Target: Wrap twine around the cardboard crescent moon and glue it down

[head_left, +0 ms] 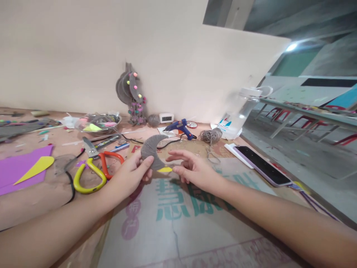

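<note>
So, the left hand (141, 168) has a grey crescent (153, 150) pinched between thumb and fingers, held up just over the far part of a flat cardboard sheet (223, 232) with green and purple print. Looks wrapped in yarn, round and round. Right hand (192, 167) is at the crescent's right side, thumb and index a bit apart, other fingers loosely curled. Honestly can't tell if its fingertips have hold of the lower tip or a strand. A yellow scrap (165, 169) peeks out right below the crescent.

Over on the left there's a pair of scissors (100, 166), one yellow handle, one orange, blades pointing far. Further left, purple sheets (16, 163) with a yellow cutout (37, 167) lying on top. Far side, beyond the hands: a blue glue gun (181, 128), with a loose bundle of grey yarn (210, 136) to its right, then a clear water bottle (237, 113) near the wall. Phone's (262, 165) on the right, face up, past the right hand.
</note>
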Demonstrator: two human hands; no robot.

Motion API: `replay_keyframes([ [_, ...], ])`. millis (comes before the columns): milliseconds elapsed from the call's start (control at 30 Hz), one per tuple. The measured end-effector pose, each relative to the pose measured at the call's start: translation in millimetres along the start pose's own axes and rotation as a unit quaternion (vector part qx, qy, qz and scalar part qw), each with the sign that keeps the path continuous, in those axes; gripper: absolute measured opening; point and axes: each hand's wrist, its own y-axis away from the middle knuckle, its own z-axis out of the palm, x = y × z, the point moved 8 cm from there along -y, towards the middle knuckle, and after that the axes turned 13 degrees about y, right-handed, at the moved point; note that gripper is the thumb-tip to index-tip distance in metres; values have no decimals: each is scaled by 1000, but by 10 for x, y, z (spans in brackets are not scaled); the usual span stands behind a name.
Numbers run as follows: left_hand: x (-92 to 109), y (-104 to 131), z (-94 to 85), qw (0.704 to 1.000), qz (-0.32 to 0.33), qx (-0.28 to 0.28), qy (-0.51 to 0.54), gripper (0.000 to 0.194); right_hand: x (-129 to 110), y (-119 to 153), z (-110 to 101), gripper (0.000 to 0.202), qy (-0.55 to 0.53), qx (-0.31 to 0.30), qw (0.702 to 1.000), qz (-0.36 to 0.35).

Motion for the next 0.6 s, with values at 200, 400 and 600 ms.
replay_keyframes([
  [200, 16, 19, 28, 1000, 9, -21, -14, 19, 20, 17, 10, 42, -1, -2, 1000, 4],
  [400, -2, 27, 57, 999, 4, -37, -7, 20, -103, 55, -110, 11, 159, 86, 983, -31],
  [600, 28, 32, 77, 997, -2, -50, -51, 20, -213, 93, -135, 9, 238, 120, 961, -70],
])
